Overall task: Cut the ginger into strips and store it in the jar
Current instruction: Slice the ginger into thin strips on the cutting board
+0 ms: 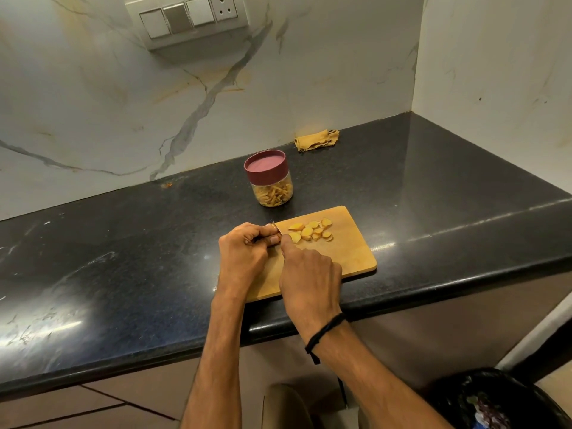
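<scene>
Centre frame, the right hand (309,274) is wrapped round the knife (276,228), forefinger along the blade. The left hand (244,247) is curled tight against the blade; what it pins I cannot tell. Ginger slices (311,231) lie just right of it on the cutting board (356,252). Above stands the lidded jar (266,168), strips (274,193) inside.

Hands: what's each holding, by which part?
Right hand grips the knife by its handle, forefinger along the blade. Left hand pinches something small against the blade, hidden, likely ginger.
</scene>
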Tool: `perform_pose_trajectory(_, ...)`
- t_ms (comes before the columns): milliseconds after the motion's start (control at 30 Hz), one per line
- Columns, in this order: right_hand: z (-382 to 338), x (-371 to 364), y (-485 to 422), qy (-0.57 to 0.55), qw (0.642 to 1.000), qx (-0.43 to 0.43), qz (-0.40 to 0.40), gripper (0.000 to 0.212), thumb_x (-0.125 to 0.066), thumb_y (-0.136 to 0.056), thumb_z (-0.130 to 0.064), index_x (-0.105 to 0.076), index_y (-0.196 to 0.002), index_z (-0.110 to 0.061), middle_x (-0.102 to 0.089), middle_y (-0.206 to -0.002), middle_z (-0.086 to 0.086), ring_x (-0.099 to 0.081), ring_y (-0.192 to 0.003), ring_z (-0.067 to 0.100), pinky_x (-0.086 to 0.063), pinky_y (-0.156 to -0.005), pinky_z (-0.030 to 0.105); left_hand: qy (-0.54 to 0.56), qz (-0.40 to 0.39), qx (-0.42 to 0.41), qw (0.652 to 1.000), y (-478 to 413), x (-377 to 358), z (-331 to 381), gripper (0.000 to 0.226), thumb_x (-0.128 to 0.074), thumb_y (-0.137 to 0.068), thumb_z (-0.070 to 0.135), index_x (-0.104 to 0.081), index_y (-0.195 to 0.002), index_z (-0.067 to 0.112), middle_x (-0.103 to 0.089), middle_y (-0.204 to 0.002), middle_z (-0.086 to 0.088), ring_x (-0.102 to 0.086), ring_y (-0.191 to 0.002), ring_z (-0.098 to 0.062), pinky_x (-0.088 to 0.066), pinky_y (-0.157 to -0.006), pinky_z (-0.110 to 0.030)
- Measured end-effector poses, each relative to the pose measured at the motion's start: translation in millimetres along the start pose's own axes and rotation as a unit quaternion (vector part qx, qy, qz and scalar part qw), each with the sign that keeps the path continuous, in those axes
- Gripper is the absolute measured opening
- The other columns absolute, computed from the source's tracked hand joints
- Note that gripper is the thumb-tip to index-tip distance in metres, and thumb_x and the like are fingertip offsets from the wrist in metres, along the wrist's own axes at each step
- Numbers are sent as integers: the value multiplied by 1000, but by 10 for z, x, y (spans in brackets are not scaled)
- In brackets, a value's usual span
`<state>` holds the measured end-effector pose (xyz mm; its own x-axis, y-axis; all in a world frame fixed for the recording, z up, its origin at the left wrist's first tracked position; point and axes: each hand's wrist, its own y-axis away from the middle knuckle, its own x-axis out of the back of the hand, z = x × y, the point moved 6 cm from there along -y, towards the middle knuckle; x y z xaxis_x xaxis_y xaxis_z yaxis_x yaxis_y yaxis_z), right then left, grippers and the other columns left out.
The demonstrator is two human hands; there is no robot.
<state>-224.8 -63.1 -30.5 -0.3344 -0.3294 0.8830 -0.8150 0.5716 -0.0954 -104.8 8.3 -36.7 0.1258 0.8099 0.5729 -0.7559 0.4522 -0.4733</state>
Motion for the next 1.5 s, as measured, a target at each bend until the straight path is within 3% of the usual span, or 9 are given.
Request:
perform_pose_trajectory(267,-6,-66,64,15,1000,-4,-17,54,-32,-104,-19,-13,-154,-25,-45,-85,3,-42,-73,17,-34,-66,33,-3,3,-9,1000,10,10,2,13,-82,-80,6,-80,-90,14,-71,-87,10,-68,-86,1,-54,-78,-11)
perform_pose_trajectory(433,-84,-46,-85,17,1000,7,2,42,-32,-105,-20,-30,-146,-23,-44,-82,0,-51,-77,18,-33,-65,33,-20,-4,-11,1000,5,11,-3,14,-81,-81,7,-80,-90,17,-68,-84,17,-67,-85,3,-53,-78,-10)
perform_pose_trajectory(567,-37,-61,30,32,999,6,-2,47,-31,-105,-21,-22,-151,-23,-46,-84,1,-43,-71,16,-32,-64,33,-11,-4,-7,1000,2,21,5,13,-81,-81,7,-79,-88,18,-70,-85,15,-68,-85,3,-53,-79,-11)
perform_pose_trajectory(733,-87,-16,-73,26,1000,11,8,34,-32,-104,-20,-41,-137,-24,-50,-85,0,-60,-86,20,-33,-64,33,-2,-6,7,1000,16,19,14,11,-82,-81,9,-79,-88,16,-71,-85,13,-68,-83,4,-51,-77,-8)
perform_pose_trajectory(867,-14,-48,102,38,999,9,-8,49,-33,-104,-21,-22,-152,-23,-48,-87,2,-45,-74,18,-33,-64,33,4,-5,8,1000,1,24,-11,11,-84,-79,11,-80,-87,17,-74,-86,10,-69,-83,2,-53,-78,-11)
perform_pose_trajectory(1067,48,-26,245,43,999,7,-7,56,-38,-103,-20,-15,-153,-23,-44,-81,1,-40,-68,16,-32,-63,33,-15,-3,11,1000,-14,7,-27,12,-83,-80,13,-80,-89,18,-74,-88,10,-69,-84,1,-54,-81,-13)
perform_pose_trajectory(1300,136,29,348,21,1000,1,3,49,-37,-102,-17,-22,-149,-25,-44,-81,0,-42,-72,17,-34,-64,33,-11,-1,22,1000,-20,7,-25,11,-83,-80,13,-80,-91,17,-74,-89,10,-67,-87,5,-48,-78,-5)
perform_pose_trajectory(1500,238,62,306,-23,999,-5,23,37,-40,-103,-21,-38,-139,-28,-51,-83,-1,-52,-76,18,-37,-64,31,-3,-9,28,1000,-3,13,-23,12,-82,-81,12,-80,-91,18,-74,-91,9,-68,-87,1,-49,-79,-8)
